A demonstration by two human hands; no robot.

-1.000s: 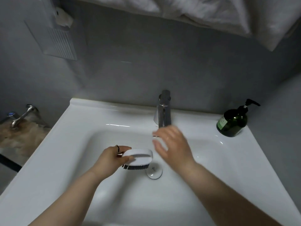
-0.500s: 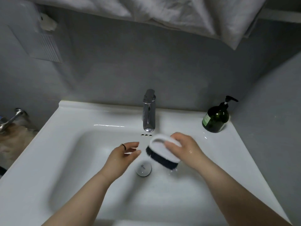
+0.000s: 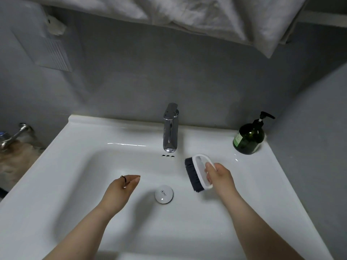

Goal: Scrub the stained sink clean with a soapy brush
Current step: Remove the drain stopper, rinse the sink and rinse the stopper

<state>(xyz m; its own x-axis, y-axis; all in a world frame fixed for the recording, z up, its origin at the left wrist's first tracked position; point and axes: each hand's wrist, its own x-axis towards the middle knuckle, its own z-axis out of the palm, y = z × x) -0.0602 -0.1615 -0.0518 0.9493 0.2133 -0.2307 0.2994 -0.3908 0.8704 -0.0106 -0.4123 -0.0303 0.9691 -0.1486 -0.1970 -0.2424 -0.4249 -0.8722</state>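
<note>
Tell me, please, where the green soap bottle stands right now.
In the head view, the green soap bottle stands on the back right corner of the sink, right of the faucet and beyond the brush in the right hand.

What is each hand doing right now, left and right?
Left hand: open, fingers relaxed, holding nothing, over the sink.
Right hand: closed on the white handle of the brush.

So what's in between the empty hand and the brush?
In the head view, only bare sink basin and the round white drain plug lie between the left hand and the brush.
</note>
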